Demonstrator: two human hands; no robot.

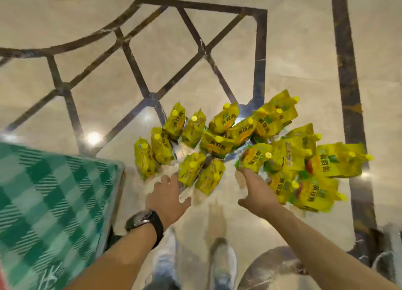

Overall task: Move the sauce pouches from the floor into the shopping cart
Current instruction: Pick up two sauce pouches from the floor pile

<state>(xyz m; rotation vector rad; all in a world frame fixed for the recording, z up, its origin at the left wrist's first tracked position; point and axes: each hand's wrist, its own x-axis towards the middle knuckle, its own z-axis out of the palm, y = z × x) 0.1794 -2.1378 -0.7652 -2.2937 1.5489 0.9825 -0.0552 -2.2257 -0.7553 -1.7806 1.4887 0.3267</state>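
The pouches (217, 145) lie in a loose heap on the floor (108, 83), from the middle of my view out toward 3 o'clock. They are glossy yellow plastic, soft and crinkled, each with a round yellow screw cap and green patches. Each has dark characters printed down the front, too blurred for me to read.

My right hand (257, 194) is stretched out flat with the thumb spread wide. Its fingers (250, 174) are straight and reach the near edge of one pouch (254, 157), grasping nothing. My left hand (168, 195) is released too, fingers splayed over bare floor just at 7 o'clock of the heap. On that wrist is a watch (141, 220) with a black strap.

The floor is polished pale stone with dark inlaid bands. At 8 o'clock sits a green checked cloth (54, 192), and at 6 o'clock my pale shoes (224, 263).
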